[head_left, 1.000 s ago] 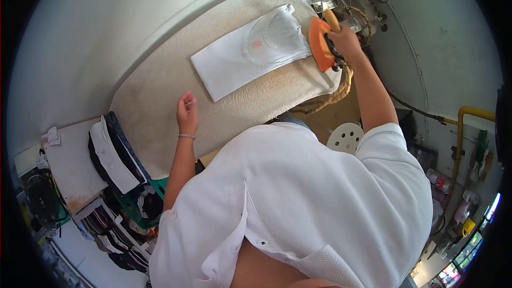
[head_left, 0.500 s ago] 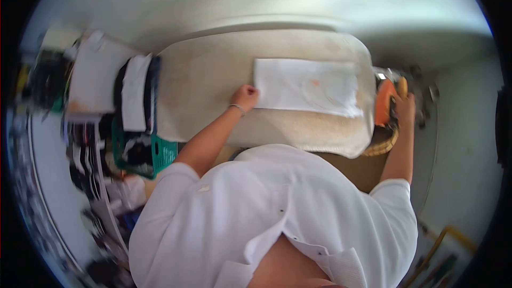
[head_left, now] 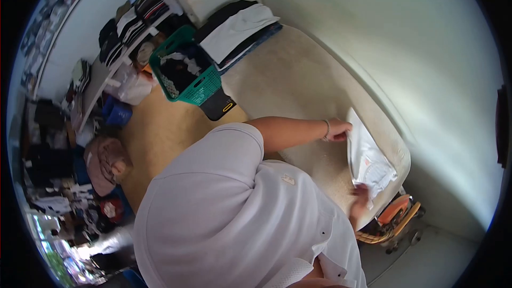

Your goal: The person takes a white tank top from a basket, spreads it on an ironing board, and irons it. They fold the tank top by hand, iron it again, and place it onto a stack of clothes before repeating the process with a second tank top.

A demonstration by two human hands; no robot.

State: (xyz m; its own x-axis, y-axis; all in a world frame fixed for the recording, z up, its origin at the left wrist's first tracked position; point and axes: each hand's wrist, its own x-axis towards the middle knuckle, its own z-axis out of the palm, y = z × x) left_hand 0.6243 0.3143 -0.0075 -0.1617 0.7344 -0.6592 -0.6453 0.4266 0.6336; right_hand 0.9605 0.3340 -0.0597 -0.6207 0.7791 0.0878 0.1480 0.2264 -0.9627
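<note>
A folded white cloth [head_left: 367, 152] with a small reddish mark lies at the far right end of the padded ironing table [head_left: 309, 74]. My left hand [head_left: 337, 129] pinches its upper left corner, and that edge is lifted off the surface. My right hand [head_left: 361, 198], smeared by motion, is at the cloth's near end; whether its fingers grip the cloth is not clear. Just beyond the table's end, an orange iron [head_left: 394, 209] with a yellowish handle rests by a wicker basket [head_left: 373, 239], apart from both hands.
Folded dark and white clothes [head_left: 240, 34] are stacked at the table's other end. Beside them a green plastic basket [head_left: 200, 93] holds garments. Shelves with clothes [head_left: 101, 77] stand to the left. A pale wall [head_left: 384, 32] runs along the table's far side.
My view has turned left. The right hand has left the iron and come to the white cloth. My left hand has raised the cloth's edge, which lay flat before.
</note>
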